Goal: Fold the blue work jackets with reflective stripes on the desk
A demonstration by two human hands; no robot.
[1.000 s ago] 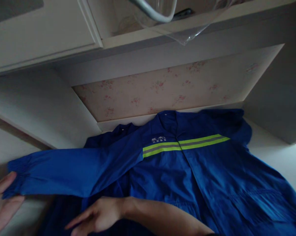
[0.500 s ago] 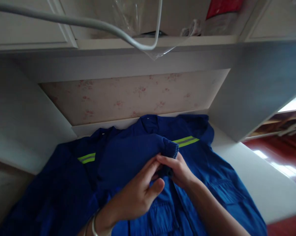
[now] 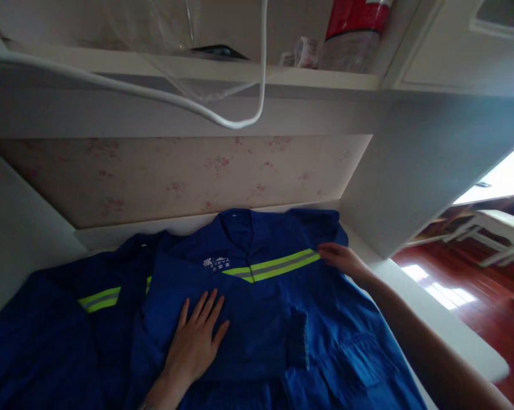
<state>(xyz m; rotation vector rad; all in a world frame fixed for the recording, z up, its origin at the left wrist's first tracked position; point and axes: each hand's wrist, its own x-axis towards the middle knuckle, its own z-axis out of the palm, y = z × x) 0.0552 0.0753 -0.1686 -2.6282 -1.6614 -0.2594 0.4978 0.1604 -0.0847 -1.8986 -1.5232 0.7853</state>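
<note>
Nearest, left hand (image 3: pixel 196 339) pressed flat on the jacket (image 3: pixel 257 319), fingers spread, grip released, nothing clenched. Jacket spread face up on the white tabletop (image 3: pixel 436 319), front shut, collar at the far end. One sleeve (image 3: pixel 257 336) already folded in across the jacket's chest, cuff lying just right of the left hand. Looks like folding well begun but not finished: other side not yet folded in, body not yet folded up.

Farther along, right hand (image 3: pixel 340 257) stretched out to the jacket's far right shoulder, fingertips resting on the cloth at the end of the yellow stripe (image 3: pixel 278 265). Grip loose and flat, not closed on anything that shows. Small white logo (image 3: pixel 217 263) just left of the stripe.

Left of the jacket, a second blue jacket (image 3: pixel 60 324) with its own yellow stripe, partly under the first, not folded.

Beyond the jacket's collar, a wall with small pink flowers (image 3: pixel 188 176). Above the jacket, a shelf (image 3: pixel 257 71) with a red and clear bottle (image 3: pixel 353 34), a clear plastic bag (image 3: pixel 188 51) and something dark, too dim to tell. White cord (image 3: pixel 154 97) hanging in a loop under the shelf. Far right of the jacket, a red shiny floor (image 3: pixel 465 290) and a white bench (image 3: pixel 491 233).
</note>
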